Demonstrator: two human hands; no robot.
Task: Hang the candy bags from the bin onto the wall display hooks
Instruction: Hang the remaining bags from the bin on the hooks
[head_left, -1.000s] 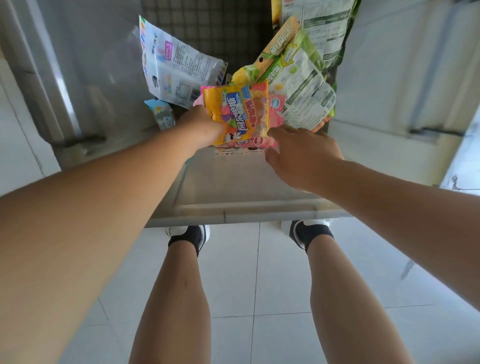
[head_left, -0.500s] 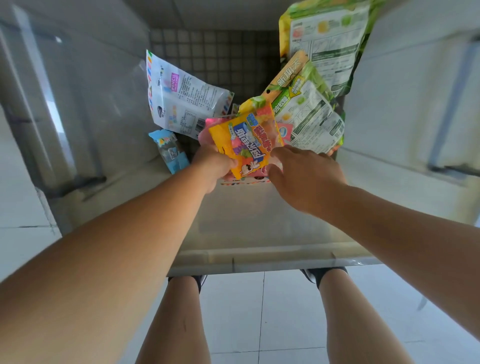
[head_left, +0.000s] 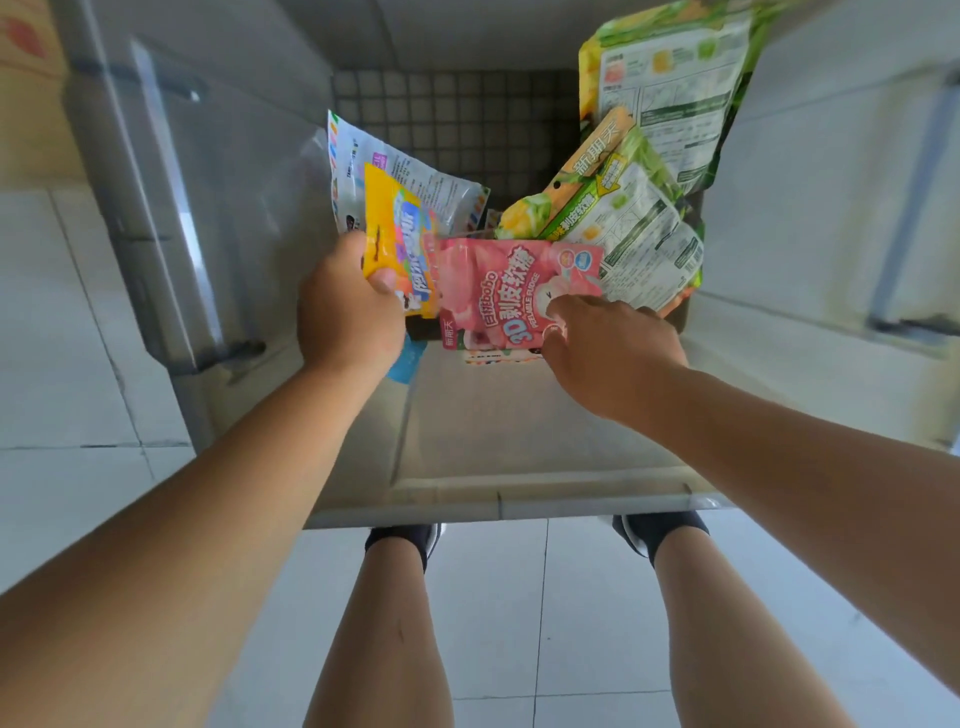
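Over the clear plastic bin (head_left: 519, 501), the left hand (head_left: 348, 306) grips a yellow candy bag (head_left: 392, 228), thumb curled across its front. Just beside it, the right hand (head_left: 613, 353) pinches a pink peelable-fudge bag (head_left: 493, 291) in its fingers. Green candy bags (head_left: 628, 218) and a white bag (head_left: 436, 182) lie in the bin.

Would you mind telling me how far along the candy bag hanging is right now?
Done: no hung bag shows; the wall hooks are out of view. In hand: the left hand grips a yellow bag and the right hand pinches a pink bag, inside the bin. Left: a white bag, a large green bag, a smaller green bag and a blue bag sit in it; all need hanging.
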